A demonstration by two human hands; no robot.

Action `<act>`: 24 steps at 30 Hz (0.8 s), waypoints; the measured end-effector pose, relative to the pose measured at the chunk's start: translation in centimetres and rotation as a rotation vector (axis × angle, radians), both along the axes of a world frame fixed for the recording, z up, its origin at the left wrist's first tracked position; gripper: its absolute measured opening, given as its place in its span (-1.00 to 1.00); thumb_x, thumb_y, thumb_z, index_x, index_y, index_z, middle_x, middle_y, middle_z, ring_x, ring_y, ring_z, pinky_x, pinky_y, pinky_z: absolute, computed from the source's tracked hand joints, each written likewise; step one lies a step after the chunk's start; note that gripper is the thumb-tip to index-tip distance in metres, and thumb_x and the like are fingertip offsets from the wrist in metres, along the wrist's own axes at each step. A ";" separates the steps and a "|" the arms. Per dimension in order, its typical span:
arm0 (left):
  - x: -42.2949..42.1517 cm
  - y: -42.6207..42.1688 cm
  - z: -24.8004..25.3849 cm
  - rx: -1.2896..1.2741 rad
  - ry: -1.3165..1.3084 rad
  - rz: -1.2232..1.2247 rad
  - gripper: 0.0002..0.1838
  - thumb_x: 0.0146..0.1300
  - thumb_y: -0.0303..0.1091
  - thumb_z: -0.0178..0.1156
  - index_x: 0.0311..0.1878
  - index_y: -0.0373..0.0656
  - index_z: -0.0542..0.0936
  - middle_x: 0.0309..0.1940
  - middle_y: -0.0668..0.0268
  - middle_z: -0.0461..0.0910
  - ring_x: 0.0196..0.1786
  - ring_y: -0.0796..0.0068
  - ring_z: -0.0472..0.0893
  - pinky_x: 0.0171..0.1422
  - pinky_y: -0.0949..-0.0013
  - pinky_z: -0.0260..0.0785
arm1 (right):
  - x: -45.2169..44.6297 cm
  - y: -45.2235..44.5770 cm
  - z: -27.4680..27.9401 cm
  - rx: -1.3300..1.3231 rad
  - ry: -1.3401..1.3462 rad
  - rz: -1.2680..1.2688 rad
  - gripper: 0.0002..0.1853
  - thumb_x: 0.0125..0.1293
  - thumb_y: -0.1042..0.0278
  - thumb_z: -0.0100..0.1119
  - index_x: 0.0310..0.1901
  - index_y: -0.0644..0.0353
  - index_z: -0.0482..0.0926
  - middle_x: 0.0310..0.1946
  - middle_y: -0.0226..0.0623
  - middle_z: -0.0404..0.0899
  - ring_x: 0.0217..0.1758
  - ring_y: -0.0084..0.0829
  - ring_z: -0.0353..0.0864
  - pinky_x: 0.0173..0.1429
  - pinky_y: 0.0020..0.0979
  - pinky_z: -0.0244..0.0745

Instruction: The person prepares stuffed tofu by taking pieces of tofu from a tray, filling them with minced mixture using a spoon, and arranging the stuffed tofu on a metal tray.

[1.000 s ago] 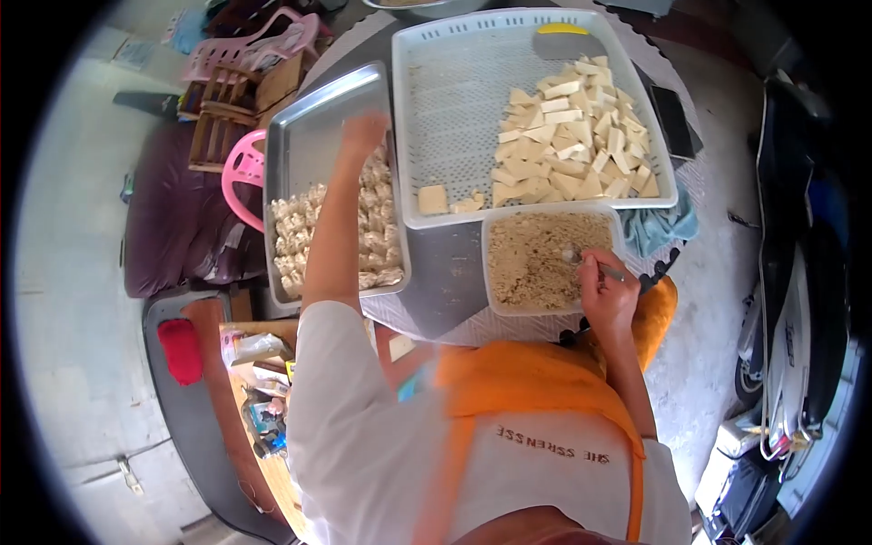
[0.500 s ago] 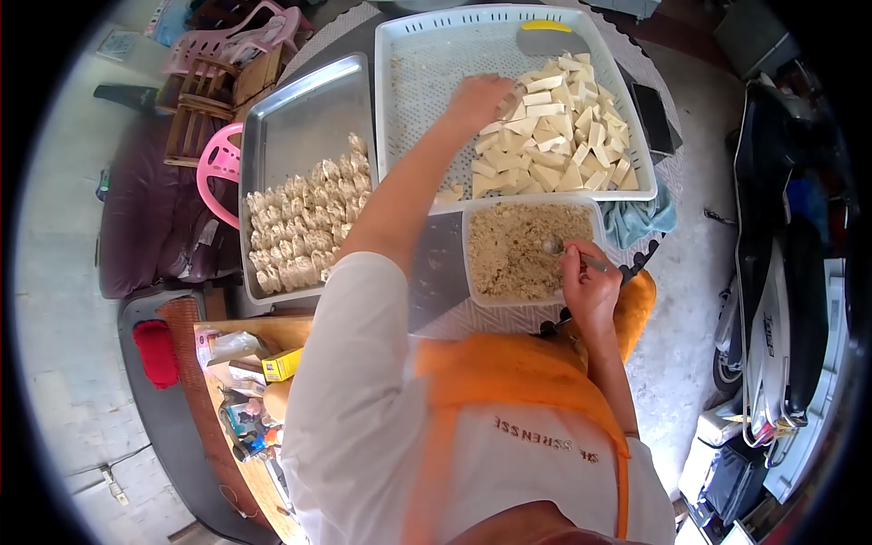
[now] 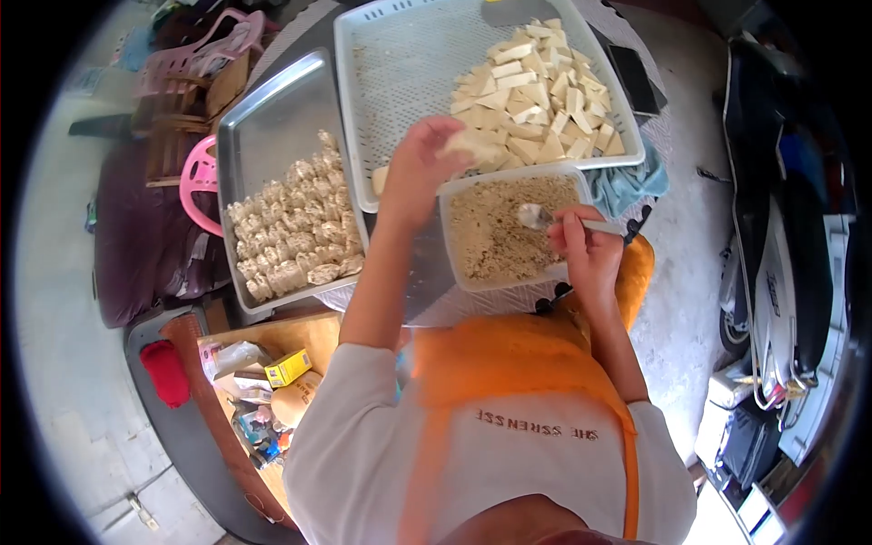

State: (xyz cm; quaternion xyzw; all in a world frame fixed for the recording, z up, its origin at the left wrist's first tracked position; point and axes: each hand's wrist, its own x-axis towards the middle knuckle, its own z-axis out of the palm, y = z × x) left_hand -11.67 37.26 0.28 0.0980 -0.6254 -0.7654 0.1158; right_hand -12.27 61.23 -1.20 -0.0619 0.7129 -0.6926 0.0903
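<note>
My left hand (image 3: 425, 168) is closed on a pale cut piece (image 3: 474, 145), blurred by motion, above the near edge of the perforated white tray (image 3: 400, 73). Heaped in that tray are many similar pale, straight-cut pieces (image 3: 536, 95). In my right hand (image 3: 589, 245) is a spoon (image 3: 601, 226), its bowl carrying a pale bit of filling over the square plastic tub. Crumbly brown filling (image 3: 495, 232) fills the tub (image 3: 447, 222). On the left, a metal tray (image 3: 272, 109) holds rows of crumpled, wrapped dumplings (image 3: 295, 227).
A scraper (image 3: 518, 11) lies at the tray's far side. A phone (image 3: 633, 80) and a blue cloth (image 3: 631, 177) are at its right. A pink chair (image 3: 198, 186) stands left, an open box of odds and ends (image 3: 272, 381) nearer. A scooter (image 3: 772, 300) is far right.
My left hand has come back from the heap toward me with a pale piece. My right hand has raised the spoon out of the filling. The whole view has shifted slightly.
</note>
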 end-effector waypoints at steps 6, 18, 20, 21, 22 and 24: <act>3.1 7.0 -0.9 -0.358 -0.037 -0.079 -0.60 0.09 -0.62 0.29 0.03 -0.24 0.50 -0.07 0.23 0.52 -0.14 0.46 0.58 -0.07 0.43 0.47 | 0.5 0.7 3.1 -0.047 0.199 -0.014 -0.87 0.38 0.52 0.04 -0.20 0.37 0.58 -0.50 -0.33 0.61 -0.50 -0.60 0.58 -0.39 -0.58 0.49; 4.5 7.3 -2.9 0.150 -0.169 -0.211 -0.61 0.35 -0.59 -0.14 0.24 -0.23 0.32 -0.01 0.23 0.54 -0.06 0.46 0.60 0.03 0.45 0.44 | 1.3 1.0 3.4 0.242 0.714 0.089 -0.91 0.15 0.69 0.17 -0.32 0.32 0.55 -0.42 -0.18 0.64 -0.42 -0.23 0.67 -0.31 -0.39 0.57; 4.3 7.4 -3.6 0.093 -0.149 -0.181 -0.63 0.35 -0.58 -0.15 0.21 -0.24 0.34 -0.01 0.24 0.54 0.02 0.48 0.58 0.10 0.46 0.40 | 1.5 0.6 3.3 0.254 0.730 0.133 -0.89 0.11 0.70 0.19 -0.33 0.30 0.55 -0.39 -0.18 0.65 -0.39 -0.18 0.67 -0.30 -0.35 0.58; 4.2 7.4 -3.6 0.071 -0.139 -0.189 -0.62 0.33 -0.57 -0.17 0.20 -0.19 0.35 0.01 0.28 0.54 0.02 0.53 0.55 0.07 0.50 0.38 | 1.5 0.4 3.2 0.260 0.752 0.151 -0.89 0.10 0.69 0.18 -0.33 0.30 0.55 -0.37 -0.18 0.65 -0.37 -0.17 0.66 -0.29 -0.34 0.57; 4.2 7.4 -3.5 0.048 -0.130 -0.195 -0.60 0.30 -0.56 -0.18 0.20 -0.15 0.36 0.02 0.31 0.54 0.03 0.58 0.52 0.04 0.54 0.36 | 1.5 0.3 3.2 0.275 0.760 0.158 -0.89 0.10 0.69 0.18 -0.33 0.30 0.55 -0.37 -0.18 0.64 -0.36 -0.17 0.66 -0.28 -0.34 0.58; 4.3 7.3 -3.5 0.038 -0.123 -0.195 -0.58 0.28 -0.56 -0.20 0.20 -0.10 0.36 0.03 0.35 0.54 0.03 0.64 0.48 -0.01 0.58 0.34 | 1.7 0.1 3.1 0.305 0.774 0.171 -0.88 0.09 0.69 0.18 -0.32 0.30 0.55 -0.37 -0.18 0.64 -0.34 -0.16 0.66 -0.26 -0.33 0.58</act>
